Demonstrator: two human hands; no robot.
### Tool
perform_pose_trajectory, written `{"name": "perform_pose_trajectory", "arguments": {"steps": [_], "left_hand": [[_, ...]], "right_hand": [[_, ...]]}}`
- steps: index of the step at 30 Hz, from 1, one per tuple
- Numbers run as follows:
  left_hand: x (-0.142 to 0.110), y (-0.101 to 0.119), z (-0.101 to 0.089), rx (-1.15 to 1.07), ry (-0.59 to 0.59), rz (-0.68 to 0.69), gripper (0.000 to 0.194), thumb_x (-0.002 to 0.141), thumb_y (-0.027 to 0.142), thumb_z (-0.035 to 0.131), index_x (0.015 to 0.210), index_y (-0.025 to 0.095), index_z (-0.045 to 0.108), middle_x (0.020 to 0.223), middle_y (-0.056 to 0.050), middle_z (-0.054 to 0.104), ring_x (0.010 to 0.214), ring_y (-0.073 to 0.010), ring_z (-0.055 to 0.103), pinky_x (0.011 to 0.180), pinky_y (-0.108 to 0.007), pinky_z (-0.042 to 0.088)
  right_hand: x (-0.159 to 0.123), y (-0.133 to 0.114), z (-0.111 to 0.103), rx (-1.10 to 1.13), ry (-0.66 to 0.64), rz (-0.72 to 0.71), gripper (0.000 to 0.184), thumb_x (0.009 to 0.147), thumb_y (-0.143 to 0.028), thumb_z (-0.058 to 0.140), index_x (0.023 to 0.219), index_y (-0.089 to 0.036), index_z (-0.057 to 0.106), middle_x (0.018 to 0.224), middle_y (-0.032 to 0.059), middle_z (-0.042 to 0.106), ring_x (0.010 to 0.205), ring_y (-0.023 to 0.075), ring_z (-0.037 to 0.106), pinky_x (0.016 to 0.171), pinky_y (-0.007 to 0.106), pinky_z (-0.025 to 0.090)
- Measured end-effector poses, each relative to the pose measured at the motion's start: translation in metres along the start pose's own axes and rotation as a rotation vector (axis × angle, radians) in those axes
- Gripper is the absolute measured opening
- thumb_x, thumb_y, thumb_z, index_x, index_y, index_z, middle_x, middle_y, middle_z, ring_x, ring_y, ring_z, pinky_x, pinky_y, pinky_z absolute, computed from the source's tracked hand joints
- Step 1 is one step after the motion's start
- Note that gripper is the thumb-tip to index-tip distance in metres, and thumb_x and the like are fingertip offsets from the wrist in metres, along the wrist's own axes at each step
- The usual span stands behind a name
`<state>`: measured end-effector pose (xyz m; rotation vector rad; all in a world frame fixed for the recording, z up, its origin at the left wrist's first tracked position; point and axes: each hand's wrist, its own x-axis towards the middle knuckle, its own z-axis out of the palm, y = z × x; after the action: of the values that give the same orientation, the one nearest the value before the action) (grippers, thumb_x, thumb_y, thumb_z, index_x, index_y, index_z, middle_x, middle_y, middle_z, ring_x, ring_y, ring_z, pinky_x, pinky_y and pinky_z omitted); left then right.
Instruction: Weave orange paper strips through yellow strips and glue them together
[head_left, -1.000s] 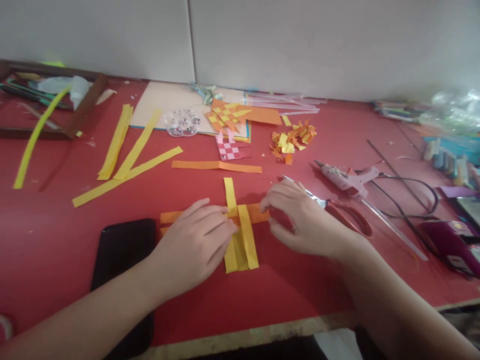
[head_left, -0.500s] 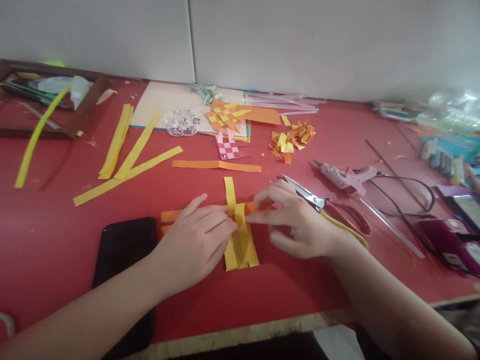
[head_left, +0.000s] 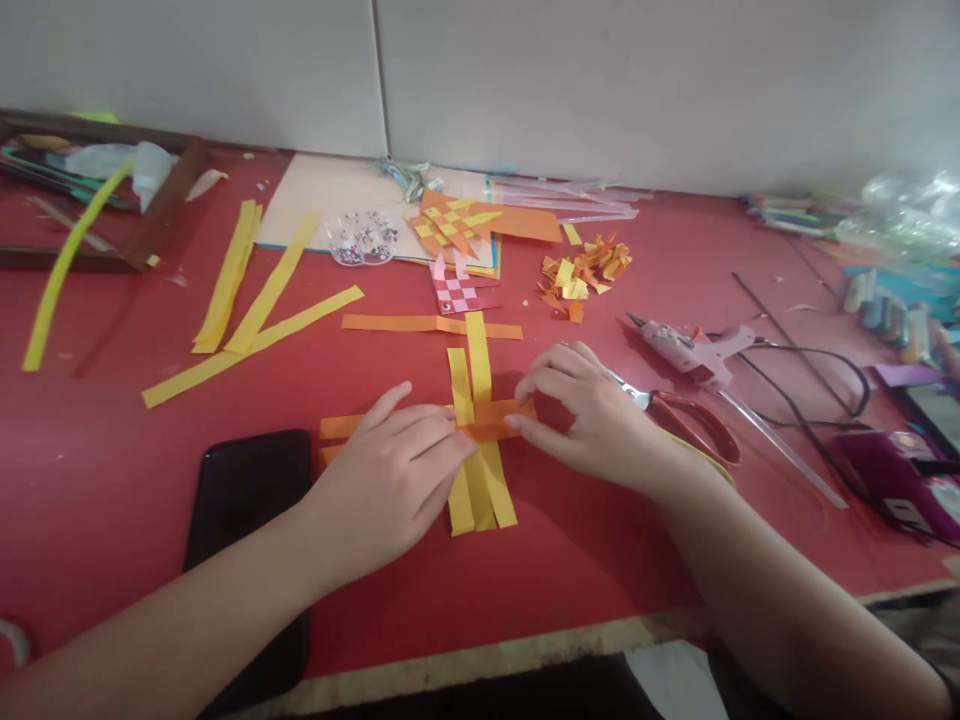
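Yellow paper strips [head_left: 480, 365] stand lengthwise and cross orange paper strips [head_left: 499, 420] in a small weave on the red table. My left hand [head_left: 409, 465] lies over the left part of the weave, its fingertips pressing on the crossing and its thumb side raised. It hides much of the orange strips' left half. My right hand [head_left: 589, 415] has its thumb and fingers closed at the right end of an orange strip, which passes over a yellow strip. Beneath my left forearm, a black phone [head_left: 251, 490] lies partly covered.
Scissors [head_left: 690, 425] and a pink glue gun [head_left: 694, 350] with its cable lie right. Loose yellow strips [head_left: 229, 280] lie left, near a wooden tray [head_left: 169, 205]. Farther back are woven paper fish [head_left: 454, 220], googly eyes [head_left: 364, 238] and paper scraps [head_left: 585, 275].
A yellow strip that was folded toward me now lies extended away, its far end reaching the loose orange strip. My right fingers have closed on the crossing orange strip's end.
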<state>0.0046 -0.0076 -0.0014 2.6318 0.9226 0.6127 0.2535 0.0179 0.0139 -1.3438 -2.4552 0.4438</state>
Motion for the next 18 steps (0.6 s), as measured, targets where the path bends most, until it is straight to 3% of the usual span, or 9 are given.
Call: {"name": "perform_pose_trajectory", "arguments": {"steps": [5, 10, 14, 18], "left_hand": [[0.0000, -0.0003, -0.0002, 0.001, -0.015, -0.008, 0.023, 0.096, 0.013, 0.046, 0.109, 0.016, 0.064, 0.102, -0.006, 0.071, 0.107, -0.0242, 0.064, 0.110, -0.054, 0.032], [0.0002, -0.0007, 0.0006, -0.001, -0.006, -0.012, 0.024, 0.096, 0.013, 0.045, 0.109, 0.015, 0.065, 0.102, -0.007, 0.071, 0.104, -0.0235, 0.064, 0.109, -0.054, 0.033], [0.0003, -0.0014, 0.0008, -0.020, -0.006, -0.014, 0.024, 0.096, 0.012, 0.045, 0.107, 0.016, 0.066, 0.101, -0.007, 0.071, 0.105, -0.0245, 0.064, 0.108, -0.055, 0.033], [0.0001, -0.0012, -0.0003, -0.029, -0.026, -0.028, 0.024, 0.096, 0.012, 0.045, 0.100, 0.017, 0.067, 0.103, -0.007, 0.069, 0.106, -0.0246, 0.064, 0.109, -0.057, 0.032]], "right_hand": [[0.0007, -0.0023, -0.0044, 0.004, -0.122, 0.038, 0.020, 0.084, -0.039, 0.070, 0.084, -0.021, 0.062, 0.092, 0.0060, 0.057, 0.089, 0.0225, 0.050, 0.081, 0.039, 0.045], [0.0002, -0.0061, -0.0050, 0.067, -0.114, 0.015, 0.018, 0.084, -0.032, 0.069, 0.078, -0.020, 0.057, 0.090, 0.0048, 0.059, 0.087, 0.0206, 0.051, 0.081, 0.037, 0.044], [-0.0029, -0.0069, -0.0066, 0.202, -0.135, 0.015, 0.017, 0.085, -0.031, 0.068, 0.086, -0.022, 0.053, 0.091, 0.0028, 0.062, 0.088, 0.0190, 0.055, 0.082, 0.035, 0.046], [-0.0045, -0.0066, -0.0041, 0.115, -0.147, -0.010, 0.024, 0.085, -0.031, 0.069, 0.101, -0.021, 0.054, 0.101, 0.0056, 0.061, 0.098, 0.0229, 0.054, 0.090, 0.041, 0.045]]}}
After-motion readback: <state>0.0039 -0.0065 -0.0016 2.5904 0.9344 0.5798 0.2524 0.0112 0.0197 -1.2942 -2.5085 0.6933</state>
